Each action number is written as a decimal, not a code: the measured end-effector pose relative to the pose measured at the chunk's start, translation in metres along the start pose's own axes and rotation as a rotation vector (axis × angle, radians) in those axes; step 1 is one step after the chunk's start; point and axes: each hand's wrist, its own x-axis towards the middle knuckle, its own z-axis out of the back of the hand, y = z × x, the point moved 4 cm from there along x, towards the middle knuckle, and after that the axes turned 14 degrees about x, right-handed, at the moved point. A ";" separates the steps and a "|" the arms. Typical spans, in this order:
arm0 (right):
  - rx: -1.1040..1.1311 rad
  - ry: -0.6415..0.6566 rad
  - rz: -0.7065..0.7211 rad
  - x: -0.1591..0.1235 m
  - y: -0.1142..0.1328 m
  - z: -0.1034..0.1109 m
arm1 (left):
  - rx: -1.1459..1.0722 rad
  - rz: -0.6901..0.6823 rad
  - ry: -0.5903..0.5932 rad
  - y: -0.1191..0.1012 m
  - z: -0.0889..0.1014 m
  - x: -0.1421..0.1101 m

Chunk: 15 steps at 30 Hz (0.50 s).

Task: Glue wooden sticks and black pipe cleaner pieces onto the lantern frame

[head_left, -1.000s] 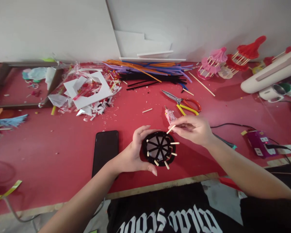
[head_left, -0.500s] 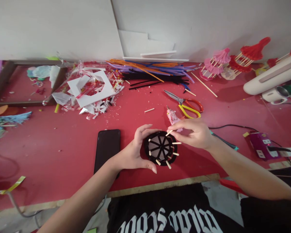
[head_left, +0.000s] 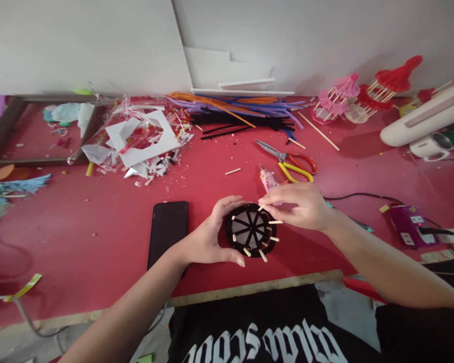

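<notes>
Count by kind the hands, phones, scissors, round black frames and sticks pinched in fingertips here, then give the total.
Hands: 2 (left hand, right hand)
Phone: 1
Scissors: 1
Round black frame: 1
Pinched pale stick: 1
Total: 6

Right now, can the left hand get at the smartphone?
Likely yes: only bare tabletop shows between the left hand and the black smartphone. The hand cups the black spoked ring, though, and would probably have to leave it first.
</notes>
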 end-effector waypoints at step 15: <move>0.042 0.059 0.026 -0.001 -0.003 0.002 | -0.025 -0.005 -0.001 -0.007 0.001 0.001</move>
